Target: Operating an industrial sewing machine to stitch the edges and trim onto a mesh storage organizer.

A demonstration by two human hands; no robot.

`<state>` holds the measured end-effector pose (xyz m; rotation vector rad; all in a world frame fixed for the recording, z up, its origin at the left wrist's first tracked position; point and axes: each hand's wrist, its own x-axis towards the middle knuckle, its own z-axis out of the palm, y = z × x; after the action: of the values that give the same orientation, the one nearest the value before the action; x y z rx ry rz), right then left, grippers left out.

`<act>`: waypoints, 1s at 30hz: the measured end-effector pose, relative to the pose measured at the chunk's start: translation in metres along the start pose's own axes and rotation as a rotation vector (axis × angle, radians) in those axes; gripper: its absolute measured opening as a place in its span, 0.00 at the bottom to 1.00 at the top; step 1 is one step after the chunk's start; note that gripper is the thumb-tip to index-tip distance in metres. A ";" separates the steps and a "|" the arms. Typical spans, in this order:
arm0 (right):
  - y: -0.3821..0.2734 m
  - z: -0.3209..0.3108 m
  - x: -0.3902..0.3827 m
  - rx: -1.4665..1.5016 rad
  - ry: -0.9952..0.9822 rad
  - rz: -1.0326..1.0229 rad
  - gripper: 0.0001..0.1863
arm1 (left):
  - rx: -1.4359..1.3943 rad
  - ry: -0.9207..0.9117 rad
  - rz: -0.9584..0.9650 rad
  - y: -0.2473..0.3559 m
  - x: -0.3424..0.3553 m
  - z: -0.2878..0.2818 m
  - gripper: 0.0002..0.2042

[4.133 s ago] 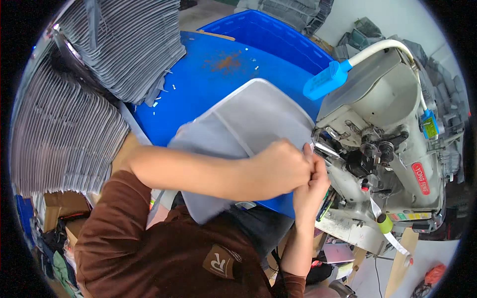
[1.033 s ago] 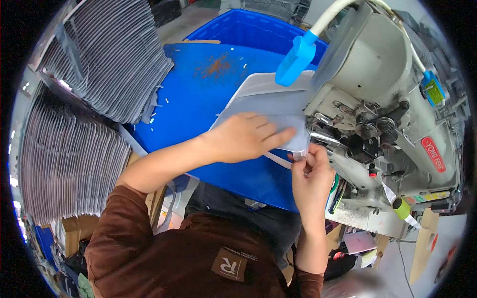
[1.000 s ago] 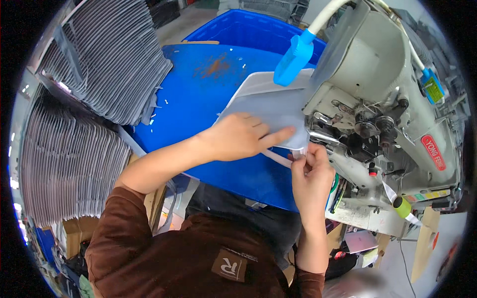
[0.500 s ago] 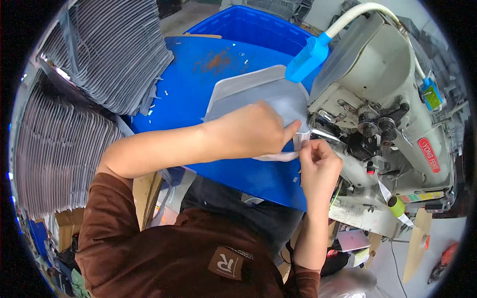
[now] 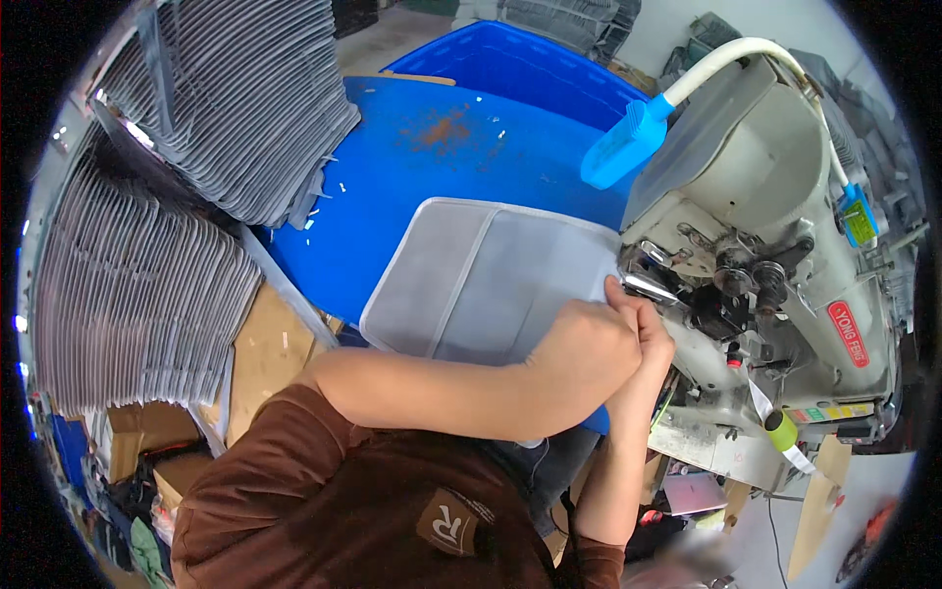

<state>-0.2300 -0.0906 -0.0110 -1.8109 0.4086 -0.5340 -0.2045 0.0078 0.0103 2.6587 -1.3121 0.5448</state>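
Note:
A light grey fabric panel (image 5: 481, 275) with pale bound edges and a crosswise band lies on the blue worktop (image 5: 324, 260), its right corner at the needle area of a cream industrial sewing machine (image 5: 746, 167). My right hand (image 5: 643, 353) is closed on the panel's edge beside the metal presser parts (image 5: 648, 285), partly behind my left hand. My left hand (image 5: 579, 353) is closed and crosses over the lower right of the panel against my right hand; what its fingers grip, if anything, is hidden.
Tall stacks of grey panels (image 5: 226, 108) (image 5: 137, 285) stand at the left, beside cardboard (image 5: 270, 368). A blue crate (image 5: 520, 69) is behind the worktop. A blue lamp head (image 5: 623, 142) on a white gooseneck hangs above. A tape roll (image 5: 780, 432) hangs at lower right.
The panel has turned and shifted down, its band now running crosswise in full view. My left hand has moved right and down, closing up against my right hand.

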 end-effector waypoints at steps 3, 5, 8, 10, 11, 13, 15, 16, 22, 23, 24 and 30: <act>0.009 -0.002 0.001 0.072 -0.016 -0.107 0.09 | -0.074 0.013 -0.033 0.002 0.003 0.000 0.18; 0.014 -0.003 -0.004 0.119 -0.059 -0.082 0.07 | -0.205 0.025 -0.044 -0.006 0.001 0.003 0.19; 0.022 -0.006 -0.018 0.199 -0.125 0.006 0.05 | -0.335 0.001 -0.042 -0.018 -0.011 -0.001 0.21; 0.028 -0.007 -0.024 0.178 -0.144 0.037 0.05 | -0.332 -0.040 -0.034 -0.019 -0.014 -0.002 0.21; 0.028 -0.006 -0.027 0.182 -0.141 0.042 0.05 | -0.364 -0.031 -0.046 -0.019 -0.015 -0.002 0.20; 0.024 -0.004 -0.033 0.148 -0.089 -0.006 0.05 | -0.397 -0.026 -0.052 -0.018 -0.015 -0.002 0.18; 0.022 -0.004 -0.032 0.076 -0.094 -0.044 0.05 | -0.444 0.001 -0.082 -0.016 -0.015 -0.002 0.18; 0.021 -0.005 -0.030 0.001 -0.109 -0.088 0.05 | -0.443 0.003 -0.079 -0.016 -0.012 -0.001 0.18; 0.028 -0.003 -0.027 0.044 -0.056 -0.083 0.04 | -0.702 0.026 -0.093 -0.032 -0.022 0.017 0.22; 0.029 -0.003 -0.031 0.043 -0.052 -0.080 0.04 | -0.792 0.108 0.001 -0.035 -0.033 0.018 0.26; 0.030 -0.004 -0.035 0.005 -0.049 -0.095 0.05 | -0.881 0.190 0.095 -0.038 -0.043 0.020 0.29; 0.031 -0.003 -0.066 -0.063 -0.109 0.004 0.12 | -0.650 0.299 0.209 -0.037 -0.085 0.043 0.36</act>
<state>-0.2876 -0.0674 -0.0495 -1.8903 0.3579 -0.4222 -0.2117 0.0823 -0.0597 1.8576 -1.3828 0.4207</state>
